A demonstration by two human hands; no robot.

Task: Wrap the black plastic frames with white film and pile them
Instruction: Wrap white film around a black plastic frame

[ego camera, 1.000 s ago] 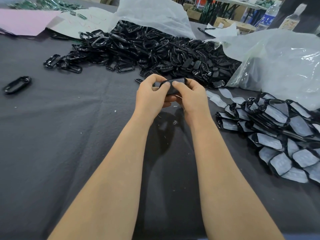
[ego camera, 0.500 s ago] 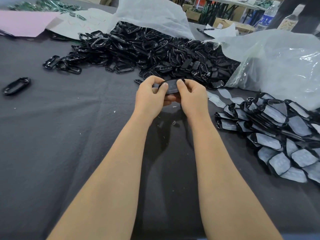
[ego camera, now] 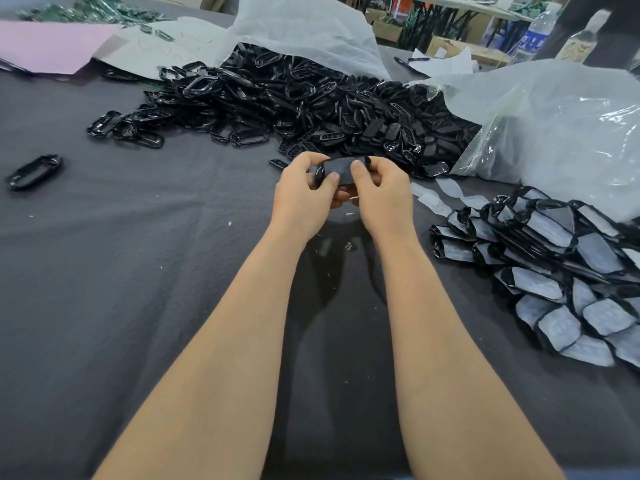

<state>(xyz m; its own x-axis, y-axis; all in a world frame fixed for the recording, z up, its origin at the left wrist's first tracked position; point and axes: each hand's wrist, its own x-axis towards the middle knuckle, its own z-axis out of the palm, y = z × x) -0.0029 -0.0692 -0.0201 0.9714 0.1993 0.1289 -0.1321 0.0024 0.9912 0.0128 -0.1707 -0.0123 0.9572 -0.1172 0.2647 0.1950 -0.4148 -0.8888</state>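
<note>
One black plastic frame (ego camera: 341, 170) is held above the table's middle between both hands. My left hand (ego camera: 302, 199) pinches its left end and my right hand (ego camera: 379, 195) pinches its right end, thumbs on its near face. Behind them a large heap of bare black frames (ego camera: 294, 102) spills from a white bag. At the right lies a pile of frames covered with white film (ego camera: 561, 268). A few loose white film pieces (ego camera: 433, 199) lie just right of my right hand.
The table is covered by a dark grey cloth (ego camera: 121, 271). A single frame (ego camera: 33, 171) lies alone at far left. A big clear plastic bag (ego camera: 554, 133) fills the back right. Pink paper (ego camera: 45, 46) and white paper sit at the back left.
Both hands stay on the frame in the same place; the thumbs have shifted a little along its face and the frame is turned slightly.
</note>
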